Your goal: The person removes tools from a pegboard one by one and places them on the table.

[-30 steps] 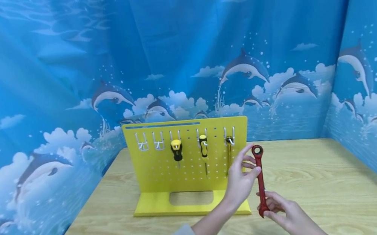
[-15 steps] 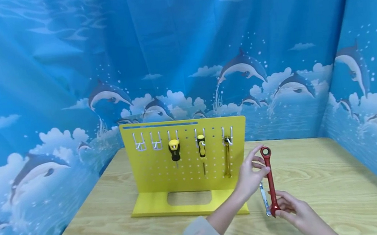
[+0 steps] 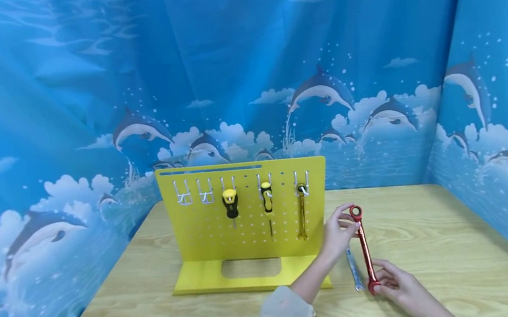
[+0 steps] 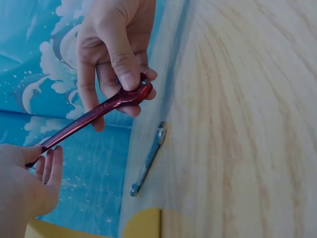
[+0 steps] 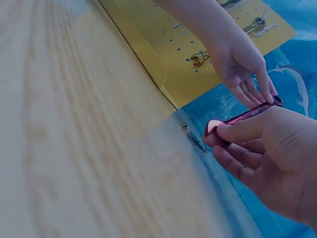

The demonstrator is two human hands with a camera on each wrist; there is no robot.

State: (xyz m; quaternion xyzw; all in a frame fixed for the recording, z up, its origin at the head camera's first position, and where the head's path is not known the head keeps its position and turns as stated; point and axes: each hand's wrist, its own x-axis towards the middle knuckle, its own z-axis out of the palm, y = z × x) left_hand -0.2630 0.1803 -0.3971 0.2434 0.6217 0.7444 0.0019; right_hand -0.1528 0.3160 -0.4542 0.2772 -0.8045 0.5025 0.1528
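Observation:
A red ratcheting combination wrench [image 3: 366, 252] is held up nearly vertical between both hands, ring end on top. My left hand [image 3: 336, 233] pinches it just below the ring, thumb in front. Down at the open-end jaw, my right hand [image 3: 399, 287] grips it between thumb and fingers, as the left wrist view also shows with the right hand's thumb [image 4: 130, 79] pressed on that end. Left of the red wrench, a silver wrench [image 3: 354, 270] lies on the wooden table [image 3: 432, 243].
A yellow pegboard stand [image 3: 201, 235] stands left of the hands. From its hooks hang a stubby screwdriver [image 3: 231, 204], a longer screwdriver [image 3: 267, 198] and a gold wrench [image 3: 302, 215]. Two double hooks [image 3: 183, 195] at the left carry nothing. A blue dolphin-print curtain [image 3: 228, 79] surrounds the table.
Both hands moved the red wrench right, away from the pegboard, and its top now tilts a little left. The silver wrench and the whole gold wrench came into view.

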